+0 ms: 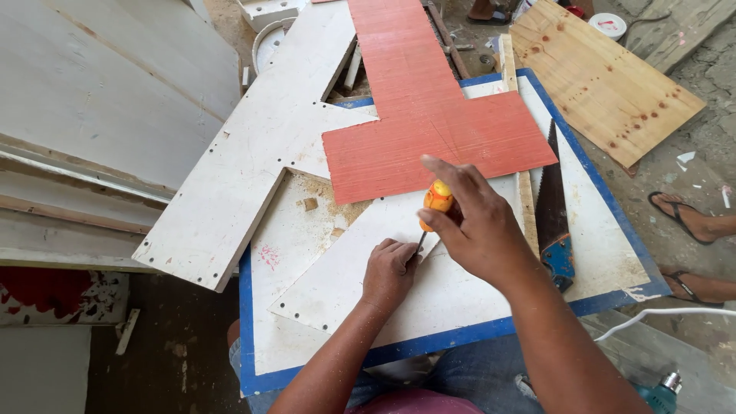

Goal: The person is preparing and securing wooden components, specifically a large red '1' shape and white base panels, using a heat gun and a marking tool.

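Blue-edged white board [613,253] over dusty floor [713,138]

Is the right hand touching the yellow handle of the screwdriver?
Touching. The head view shows the right hand wrapped around the yellow screwdriver handle, fingers closed over it with no gap. The left hand rests by the shaft.

No packages, labels, signs, screens visible
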